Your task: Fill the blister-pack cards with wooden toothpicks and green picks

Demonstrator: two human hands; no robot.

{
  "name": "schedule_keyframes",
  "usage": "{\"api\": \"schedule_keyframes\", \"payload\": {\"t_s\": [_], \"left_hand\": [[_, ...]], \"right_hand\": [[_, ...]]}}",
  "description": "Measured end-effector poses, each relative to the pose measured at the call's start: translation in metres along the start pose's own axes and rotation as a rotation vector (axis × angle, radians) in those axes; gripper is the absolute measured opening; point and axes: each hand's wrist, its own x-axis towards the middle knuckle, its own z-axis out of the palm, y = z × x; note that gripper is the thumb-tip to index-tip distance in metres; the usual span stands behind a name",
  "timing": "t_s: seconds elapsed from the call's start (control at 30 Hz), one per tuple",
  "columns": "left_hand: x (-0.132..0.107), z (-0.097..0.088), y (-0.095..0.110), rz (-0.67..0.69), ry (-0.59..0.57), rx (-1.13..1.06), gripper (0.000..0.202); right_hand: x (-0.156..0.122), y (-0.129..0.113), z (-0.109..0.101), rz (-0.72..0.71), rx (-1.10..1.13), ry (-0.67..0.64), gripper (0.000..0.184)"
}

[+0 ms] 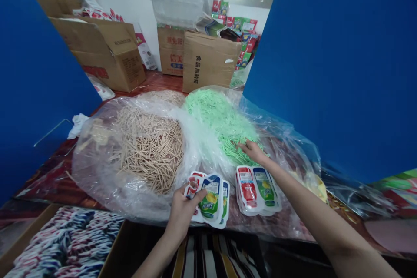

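Observation:
My left hand (183,208) is closed on a few bottle-shaped plastic packs (211,200), fanned out, with red cola and green-blue Sprite labels. The thumb lies over their front. At the pile of thin green sticks (211,110), my right hand (253,151) has its fingers bent together among the near sticks; its fingertips are small and partly lost against them. Just below that hand, a stack of joined cola and Sprite packs (257,189) lies on the table. Left of the green pile is a heap of pale tan sticks (153,147) on clear plastic.
Cardboard boxes (208,63) stand at the back, another box (107,47) at the back left. Blue panels (335,74) flank both sides. Below left, an open carton holds many striped packs (71,243). Loose clear plastic (286,139) spreads over the table.

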Motion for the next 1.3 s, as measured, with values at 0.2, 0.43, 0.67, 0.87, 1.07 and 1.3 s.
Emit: {"api": "schedule_keyframes", "payload": {"t_s": [0.2,0.43,0.67,0.87,1.07,1.3], "left_hand": [[0.006,0.009,0.006,-0.008,0.012,0.009,0.034],[0.026,0.034,0.01,-0.059,-0.055,-0.029,0.032],[0.042,0.051,0.007,-0.041,-0.107,0.006,0.032],[0.041,0.062,0.01,-0.044,-0.158,-0.018,0.033],[0.047,0.068,0.01,0.013,-0.15,0.029,0.032],[0.06,0.071,0.011,0.13,-0.123,0.079,0.032]], "right_hand": [[-0.006,-0.01,0.0,0.035,0.26,0.103,0.046],[-0.028,-0.036,0.006,0.036,0.575,0.135,0.047],[-0.069,-0.095,-0.006,-0.121,0.889,0.083,0.032],[-0.086,-0.104,-0.004,-0.2,0.814,-0.03,0.027],[-0.084,-0.103,-0.004,-0.233,0.611,-0.074,0.026],[-0.078,-0.112,-0.001,-0.149,0.71,-0.199,0.031]]}}
